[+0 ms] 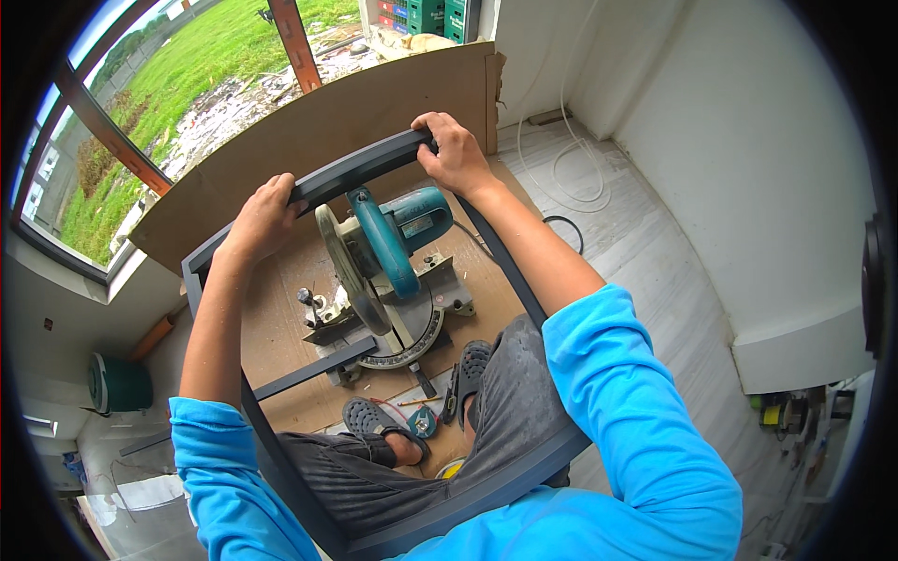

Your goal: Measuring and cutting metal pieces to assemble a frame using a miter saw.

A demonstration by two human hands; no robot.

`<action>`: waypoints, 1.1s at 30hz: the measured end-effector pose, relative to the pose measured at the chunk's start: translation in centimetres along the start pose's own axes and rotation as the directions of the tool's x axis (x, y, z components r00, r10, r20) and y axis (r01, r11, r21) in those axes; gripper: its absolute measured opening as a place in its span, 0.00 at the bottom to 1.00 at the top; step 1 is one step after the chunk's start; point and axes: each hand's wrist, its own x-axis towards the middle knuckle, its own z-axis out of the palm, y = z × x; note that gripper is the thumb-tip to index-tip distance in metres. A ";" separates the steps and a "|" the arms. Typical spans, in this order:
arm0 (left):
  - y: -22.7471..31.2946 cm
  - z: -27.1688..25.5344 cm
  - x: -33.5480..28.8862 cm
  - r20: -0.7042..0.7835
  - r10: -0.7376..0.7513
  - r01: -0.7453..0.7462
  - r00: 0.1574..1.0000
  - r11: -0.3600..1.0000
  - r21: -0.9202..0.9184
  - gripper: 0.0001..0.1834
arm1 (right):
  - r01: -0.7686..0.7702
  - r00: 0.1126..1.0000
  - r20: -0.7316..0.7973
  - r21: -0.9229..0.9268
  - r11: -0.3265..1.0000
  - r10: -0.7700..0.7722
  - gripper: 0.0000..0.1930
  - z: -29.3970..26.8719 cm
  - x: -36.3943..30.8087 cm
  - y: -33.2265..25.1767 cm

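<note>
A dark grey rectangular frame [360,166] spans the space in front of me, its near bar across my lap and its far bar raised. My left hand [262,220] is closed round the far bar toward its left end. Farther right, my right hand [456,154] grips the same bar near the right corner. Through the frame's opening a teal miter saw [391,238] shows on a brown board [281,318]. One dark, narrow bar [313,369] lies with its end on the saw's base. A teal tape measure [423,423] and a pencil [418,402] lie between my feet.
A brown panel [327,117] stands behind the saw, below the window. White hose [585,173] coils on the floor at the far right, beside the wall [748,187]. A dark green bucket [120,383] is at the left. Assorted tools [786,421] lie along the right side.
</note>
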 end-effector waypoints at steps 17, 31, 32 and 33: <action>-0.7 0.8 -0.2 -0.056 0.042 -0.044 0.998 0.998 -0.041 0.12 | 0.018 1.000 0.011 0.050 0.999 -0.019 0.13 -0.1 -0.1 0.6; -0.5 0.4 -0.1 -0.031 0.034 -0.034 0.999 0.999 -0.018 0.12 | -0.029 0.999 0.025 0.056 0.998 0.028 0.14 0.0 -0.1 0.3; -0.5 0.3 -0.1 -0.033 0.036 -0.037 0.999 0.999 -0.021 0.12 | -0.029 0.999 0.025 0.056 0.998 0.027 0.14 0.0 -0.1 0.4; -0.5 0.2 -0.1 -0.035 0.039 -0.040 0.999 0.999 -0.024 0.13 | -0.015 1.000 0.019 0.063 0.998 0.014 0.14 0.0 -0.1 0.5</action>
